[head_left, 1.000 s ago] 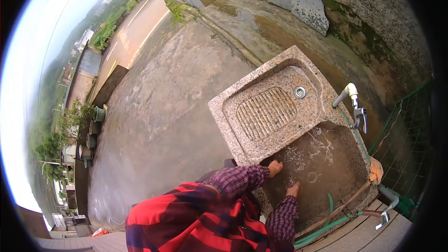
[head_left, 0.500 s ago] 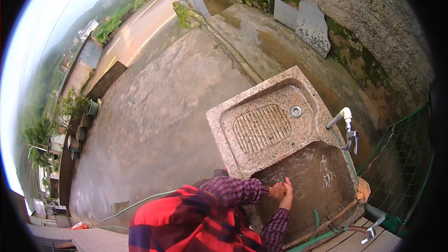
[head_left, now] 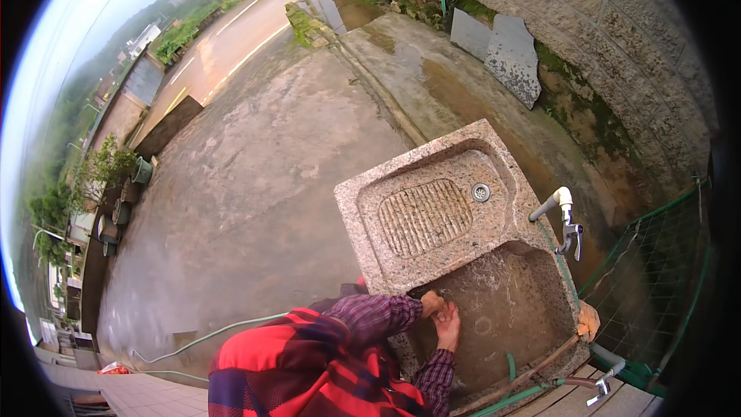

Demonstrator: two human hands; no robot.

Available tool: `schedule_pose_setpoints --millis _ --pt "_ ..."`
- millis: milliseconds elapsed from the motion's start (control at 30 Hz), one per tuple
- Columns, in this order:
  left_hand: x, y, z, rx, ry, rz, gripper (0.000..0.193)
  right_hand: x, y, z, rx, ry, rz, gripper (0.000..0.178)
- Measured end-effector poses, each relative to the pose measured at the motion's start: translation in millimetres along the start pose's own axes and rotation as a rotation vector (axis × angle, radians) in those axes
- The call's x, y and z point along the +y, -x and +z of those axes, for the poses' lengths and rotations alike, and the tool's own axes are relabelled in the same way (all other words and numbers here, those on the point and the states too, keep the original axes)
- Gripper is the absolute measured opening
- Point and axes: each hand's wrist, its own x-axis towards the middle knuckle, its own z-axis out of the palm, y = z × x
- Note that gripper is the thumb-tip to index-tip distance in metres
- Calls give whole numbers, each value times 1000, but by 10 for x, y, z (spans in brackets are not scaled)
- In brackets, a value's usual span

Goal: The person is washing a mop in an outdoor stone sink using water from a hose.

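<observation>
Both my hands are close together over the water-filled stone basin (head_left: 549,278), near its left wall. My left hand (head_left: 432,303) has its fingers curled in toward the other hand; what is inside them, if anything, is too small to make out. Beside it, slightly nearer to me, my right hand (head_left: 448,330) is turned partly upward with its fingers stretched out, their tips meeting the left hand. Ripples cross the murky water (head_left: 494,293). Purple checked sleeves (head_left: 370,316) cover both forearms.
Beyond the basin lies a speckled stone washboard (head_left: 424,218) with a drain (head_left: 481,192). A tap (head_left: 570,233) on a white pipe stands at the right, above a green mesh fence (head_left: 656,262). Another tap (head_left: 606,386) and a green hose (head_left: 517,401) are at the near right.
My hands have moved left within the basin, closer to its left wall, still together. The right fingers are less upright than before. The whole view has shifted slightly.
</observation>
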Motion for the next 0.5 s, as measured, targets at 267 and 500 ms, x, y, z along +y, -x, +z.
schedule_pose_setpoints --millis 267,500 --pt "48 -164 519 -236 -166 842 28 -737 947 1175 81 334 -345 58" --pt "1180 1268 272 -1154 -341 1155 60 -1440 2010 1224 -299 521 -899 46"
